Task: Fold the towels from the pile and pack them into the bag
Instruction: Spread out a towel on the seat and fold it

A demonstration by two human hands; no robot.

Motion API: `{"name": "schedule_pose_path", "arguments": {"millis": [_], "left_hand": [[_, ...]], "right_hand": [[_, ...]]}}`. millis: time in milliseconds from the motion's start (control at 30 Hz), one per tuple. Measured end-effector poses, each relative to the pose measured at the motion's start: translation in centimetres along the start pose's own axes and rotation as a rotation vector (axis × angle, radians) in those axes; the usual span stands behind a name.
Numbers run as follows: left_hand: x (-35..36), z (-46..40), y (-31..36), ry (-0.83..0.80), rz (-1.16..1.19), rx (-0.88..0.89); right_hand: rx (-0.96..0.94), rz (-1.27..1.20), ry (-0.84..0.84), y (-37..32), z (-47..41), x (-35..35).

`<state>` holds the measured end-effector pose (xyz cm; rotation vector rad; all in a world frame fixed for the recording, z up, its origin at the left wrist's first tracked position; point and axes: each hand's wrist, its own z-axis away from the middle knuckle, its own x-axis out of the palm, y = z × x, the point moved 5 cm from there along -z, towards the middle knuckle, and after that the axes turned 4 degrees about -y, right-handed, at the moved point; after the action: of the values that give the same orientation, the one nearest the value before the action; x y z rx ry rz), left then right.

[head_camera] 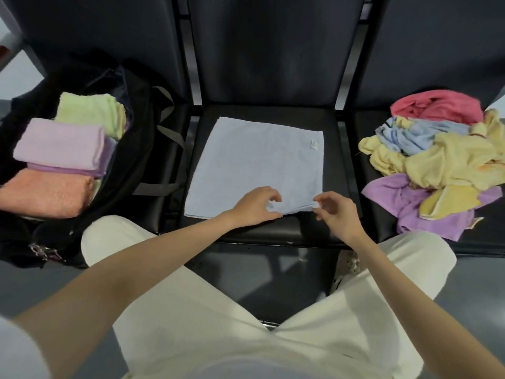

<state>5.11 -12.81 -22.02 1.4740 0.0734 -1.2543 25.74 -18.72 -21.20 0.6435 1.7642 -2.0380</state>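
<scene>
Hands: left hand (pixel 255 205) and right hand (pixel 334 214) pinch blue towel's (pixel 257 160) near corner; seat (pixel 338 165) beneath

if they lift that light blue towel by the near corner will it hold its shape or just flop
Likely flop: the light blue towel lies flat and thin on the seat, and its near corner already curls where the right hand and left hand pinch it. Probably light, and it should drag rather than slide freely.

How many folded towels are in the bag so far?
3 visible in the black bag: a green towel at the far end, a purple towel in the middle, an orange towel nearest. More may lie hidden underneath.
</scene>
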Motion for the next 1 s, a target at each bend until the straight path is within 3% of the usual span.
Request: {"name": "schedule_pose_path", "arguments": {"millis": [267, 400, 467, 533, 767, 1000], "left_hand": [[2.5, -4.1, 4.7, -0.005, 0.15, 0.07], [2.1, -4.4, 4.6, -0.002, 0.113, 0.062], [1.5, -4.4, 4.6, -0.017, 0.134, 0.042], [0.8, -4.1, 4.9, -0.021, 0.172, 0.03], [-0.6, -3.3, 4.0, -0.009, 0.393, -0.103], [0.0, -3.1, 3.7, -0.119, 0.685, -0.305]], "right_hand": [[-0.02, -0.233, 0.0, 0.0, -0.8, -0.9], [0.271, -0.309, 0.126, 3.6, -3.3, -0.8], [0.427, -0.302, 0.109, 5.0, -5.7, -0.4], [0.462, -0.261, 0.081, 5.2, -8.9, -0.3], [0.523, -0.255, 0.169, 4.8, -20.3, -1.2], [0.542, -0.409, 0.205, 4.3, -22.8, -2.2]]}}
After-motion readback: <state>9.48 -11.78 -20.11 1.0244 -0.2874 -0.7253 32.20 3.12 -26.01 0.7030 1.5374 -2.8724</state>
